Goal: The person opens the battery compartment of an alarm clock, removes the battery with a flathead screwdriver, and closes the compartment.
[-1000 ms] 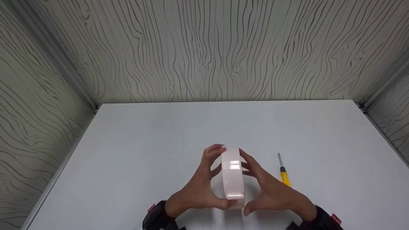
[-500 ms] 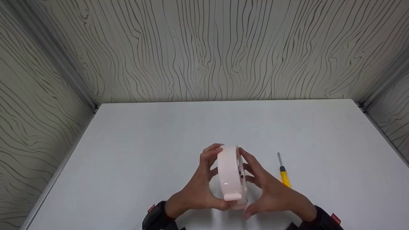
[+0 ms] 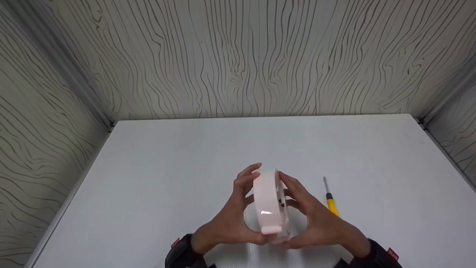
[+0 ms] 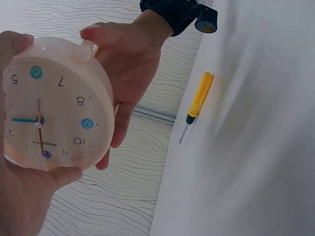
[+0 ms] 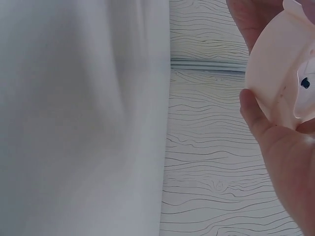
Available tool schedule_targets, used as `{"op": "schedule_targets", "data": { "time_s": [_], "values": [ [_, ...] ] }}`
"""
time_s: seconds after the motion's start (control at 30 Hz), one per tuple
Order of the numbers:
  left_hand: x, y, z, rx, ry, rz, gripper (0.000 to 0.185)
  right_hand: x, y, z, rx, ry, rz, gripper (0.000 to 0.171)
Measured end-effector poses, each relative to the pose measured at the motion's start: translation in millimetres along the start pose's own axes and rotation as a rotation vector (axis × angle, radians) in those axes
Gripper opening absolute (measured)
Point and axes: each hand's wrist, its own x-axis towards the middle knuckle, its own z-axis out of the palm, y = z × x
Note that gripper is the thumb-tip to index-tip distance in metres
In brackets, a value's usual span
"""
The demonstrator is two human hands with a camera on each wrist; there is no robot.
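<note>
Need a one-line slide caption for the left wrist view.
Both hands hold a pale pink clock, dial facing the camera; a yellow screwdriver lies on the white table.

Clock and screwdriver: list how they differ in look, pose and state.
The clock is round, pale pink and broad; the screwdriver is thin and straight, with a yellow handle and a grey shaft.
The clock is held edge-up off the table, gripped between the left hand and the right hand; the screwdriver lies flat on the table, untouched, to the right of the hands.
Both are over the same white table.
</note>
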Motion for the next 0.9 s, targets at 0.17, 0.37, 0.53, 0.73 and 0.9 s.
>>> {"op": "schedule_targets", "data": {
  "time_s": [0.17,0.37,0.53,0.73,0.9],
  "values": [
    [1.3,0.3,-0.9,0.009,-0.009,0.028,0.097,-1.4,4.4,-2.7,-0.102,0.022,-0.057,0.119],
    [1.1,1.7,-3.5,0.039,-0.018,0.015,0.1,5.3,-17.9,-7.6,-0.166,0.054,-0.105,0.113],
    [0.1,2.4,-6.8,0.091,-0.025,-0.031,0.101,6.3,-27.7,-9.6,-0.228,0.081,-0.073,0.111],
    [-1.7,-10.3,-8.3,0.173,-0.03,-0.055,0.101,7.5,-30.4,-11.7,-0.234,0.079,-0.102,0.112],
    [-3.1,-23.3,-9.5,0.244,-0.043,-0.062,0.104,7.9,-31.7,-12.2,-0.205,0.076,-0.108,0.114]
  ]
}}
